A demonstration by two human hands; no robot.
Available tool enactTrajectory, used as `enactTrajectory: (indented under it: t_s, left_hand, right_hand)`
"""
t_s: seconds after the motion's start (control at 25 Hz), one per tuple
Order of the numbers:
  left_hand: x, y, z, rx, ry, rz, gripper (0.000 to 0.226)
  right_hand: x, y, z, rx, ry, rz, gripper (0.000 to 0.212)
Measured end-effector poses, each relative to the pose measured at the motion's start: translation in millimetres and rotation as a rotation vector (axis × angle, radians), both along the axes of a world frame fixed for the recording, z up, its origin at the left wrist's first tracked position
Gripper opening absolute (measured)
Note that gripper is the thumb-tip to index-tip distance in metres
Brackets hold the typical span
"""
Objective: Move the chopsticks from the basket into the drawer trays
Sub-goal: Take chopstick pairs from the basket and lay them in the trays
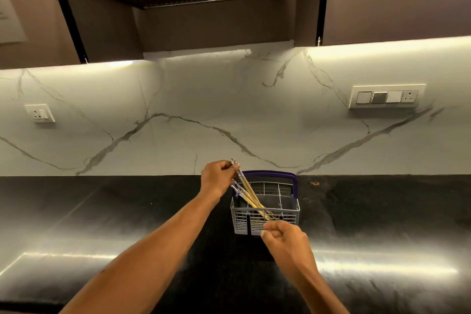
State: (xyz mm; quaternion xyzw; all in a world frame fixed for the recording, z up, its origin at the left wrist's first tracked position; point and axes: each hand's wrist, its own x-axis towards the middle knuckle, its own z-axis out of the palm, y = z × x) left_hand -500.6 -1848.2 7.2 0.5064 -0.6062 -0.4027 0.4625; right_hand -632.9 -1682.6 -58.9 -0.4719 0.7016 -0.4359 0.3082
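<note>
The grey basket stands on the dark counter, close to the marble backsplash. The left hand pinches the patterned tops of the chopsticks, whose tips sit inside the basket; the right hand hovers before the basket, fingers loosely curled, apparently empty. Tips could snag the lattice and tip the light basket. Bare counter lies either side; no drawer shows.
</note>
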Motion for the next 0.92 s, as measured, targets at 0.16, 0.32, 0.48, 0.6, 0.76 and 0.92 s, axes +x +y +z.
enactTrajectory:
  t_s: [0.16, 0.32, 0.48, 0.6, 0.76, 0.92]
  left_hand:
    - [18, 28, 26, -0.109, 0.017, -0.190, 0.014]
    - [40, 51, 42, -0.093, -0.027, -0.373, 0.016]
    - [61, 64, 58, -0.042, -0.016, -0.496, 0.016]
    - [77, 66, 60, -0.036, -0.017, -0.505, 0.013]
    - [88, 69, 55, -0.060, -0.019, -0.496, 0.019]
    - [100, 66, 56, -0.107, 0.046, -0.518, 0.050]
  right_hand:
    - [21, 1, 30, -0.100, 0.033, -0.040, 0.027]
    - [37, 4, 58, -0.226, 0.139, -0.121, 0.037]
    - [48, 1, 69, -0.166, 0.171, -0.038, 0.027]
    - [62, 4, 64, -0.180, 0.060, 0.036, 0.020]
    - [78, 6, 59, -0.187, -0.052, 0.085, 0.015]
    - [93, 1, 56, -0.180, -0.143, 0.084, 0.016]
